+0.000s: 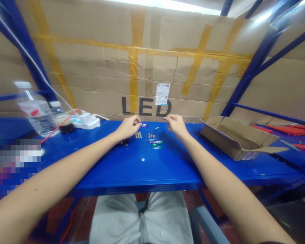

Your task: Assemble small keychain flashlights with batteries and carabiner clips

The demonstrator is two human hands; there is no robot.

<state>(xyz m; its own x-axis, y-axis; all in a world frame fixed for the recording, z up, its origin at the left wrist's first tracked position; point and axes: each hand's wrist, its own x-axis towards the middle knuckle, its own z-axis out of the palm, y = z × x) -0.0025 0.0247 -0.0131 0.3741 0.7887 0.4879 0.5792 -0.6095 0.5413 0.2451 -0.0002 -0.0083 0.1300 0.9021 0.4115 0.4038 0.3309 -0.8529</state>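
Observation:
My left hand (129, 126) is closed in a pinch on a small purple clip (143, 125) near the back of the blue table (142, 169). My right hand (175, 124) is closed too, pinching something tiny I cannot make out at its fingertips (164, 118). Between and just in front of my hands lie small metal pieces (138, 135) and more of them (150, 136), plus several coloured clips in green, blue and purple (155, 144). A small dark item (123, 143) lies by my left wrist.
An open cardboard box (237, 137) sits at the right. A clear water bottle (37, 110), a dark-based cup (64, 122) and a white power strip (87, 121) stand at the back left. A cardboard wall marked LED (146, 107) closes the back. Blue rack posts flank both sides.

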